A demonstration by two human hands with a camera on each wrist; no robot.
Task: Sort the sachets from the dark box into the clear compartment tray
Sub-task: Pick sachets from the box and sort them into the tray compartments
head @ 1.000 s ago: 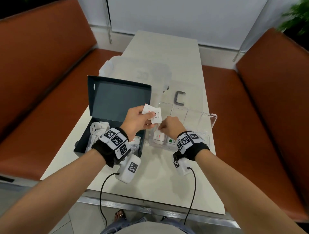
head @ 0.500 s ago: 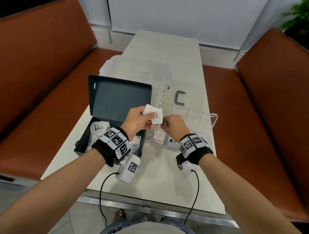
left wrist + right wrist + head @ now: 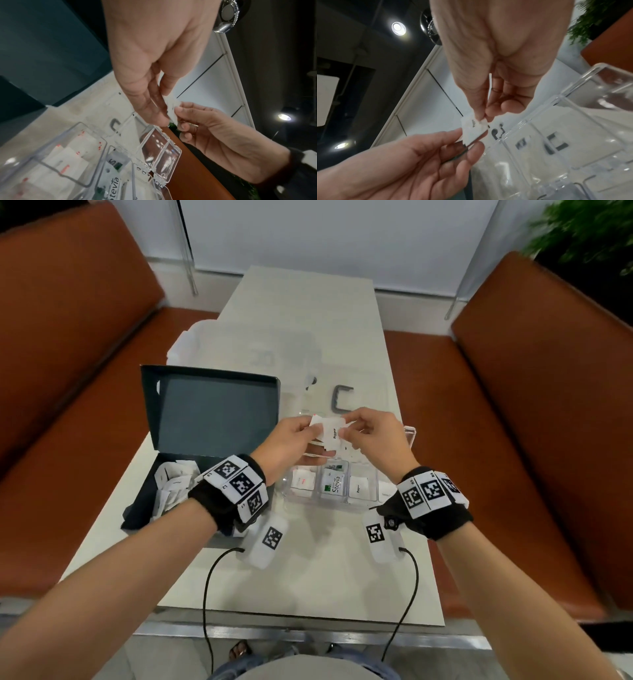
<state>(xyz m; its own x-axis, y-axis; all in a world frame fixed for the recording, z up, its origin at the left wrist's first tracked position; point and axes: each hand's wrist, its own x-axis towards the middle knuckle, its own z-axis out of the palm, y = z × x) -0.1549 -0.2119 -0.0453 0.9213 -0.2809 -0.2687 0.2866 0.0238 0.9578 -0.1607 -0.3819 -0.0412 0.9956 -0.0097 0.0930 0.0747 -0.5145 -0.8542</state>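
Note:
The dark box (image 3: 212,419) stands open at the left, with several white sachets (image 3: 171,484) in its base. My left hand (image 3: 317,436) holds a small bunch of white sachets above the clear compartment tray (image 3: 409,436). My right hand (image 3: 347,428) pinches the top one, a pepper sachet (image 3: 330,429), by its right edge. In the right wrist view thumb and forefinger of my right hand (image 3: 483,115) nip the pepper sachet (image 3: 473,129). The tray's near compartments hold a red-printed sachet (image 3: 303,482), a Stevia sachet (image 3: 334,484) and a pepper sachet (image 3: 359,486).
A clear plastic lid (image 3: 246,350) lies behind the box. A grey U-shaped handle (image 3: 340,400) lies beyond the tray. Orange benches (image 3: 513,440) flank the narrow table (image 3: 308,577) on both sides. Wrist cables hang over the near table edge.
My right hand has risen from the tray's near compartments to the bunch in my left hand and now pinches the top sachet. My left hand has barely moved.

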